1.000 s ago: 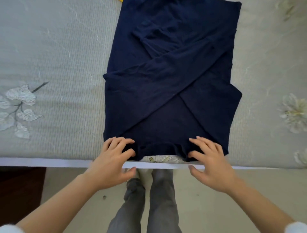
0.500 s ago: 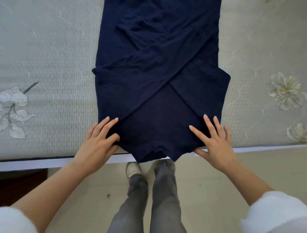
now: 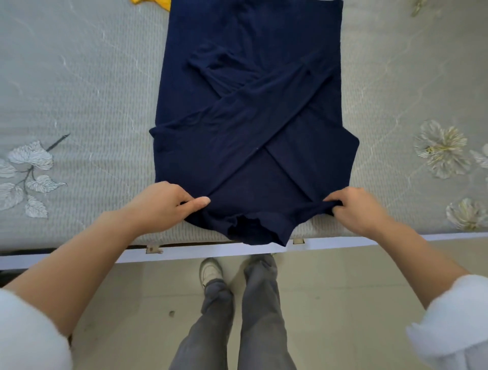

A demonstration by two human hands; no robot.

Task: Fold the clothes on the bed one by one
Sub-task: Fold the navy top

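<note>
**Location.** The navy garment (image 3: 250,137) lies flat at centre frame on the grey bed (image 3: 79,92). Its sleeves are folded in and cross over the body. The near end overhangs the bed edge at lower centre.

**Hands.**
- Left hand (image 3: 169,203), left of centre: it holds the lower left corner of the garment, with the thumb laid on top and the fingers curled under the edge.
- Right hand (image 3: 356,208), right of centre: it pinches the lower right corner, and a small ridge of cloth is gathered at the fingertips.

**Handling (judgement).**
- The cloth looks like a soft, light knit with no stiffness of its own, so it will sag wherever it is unsupported.
- The crossed sleeves are loose layers and are likely to slide if one corner rises ahead of the other.
- Take hold at both near corners, catching all layers, and lift evenly.

**Hidden or unclear.**
- Yellow item (image 3: 155,3), upper left edge: only a sliver shows, and its kind cannot be told.
- The left fingers beneath the cloth are hidden.
- The bunched opening at lower centre is dark, and its shape is hard to make out.
- The far end of the garment is cut off by the top of the frame.
</note>
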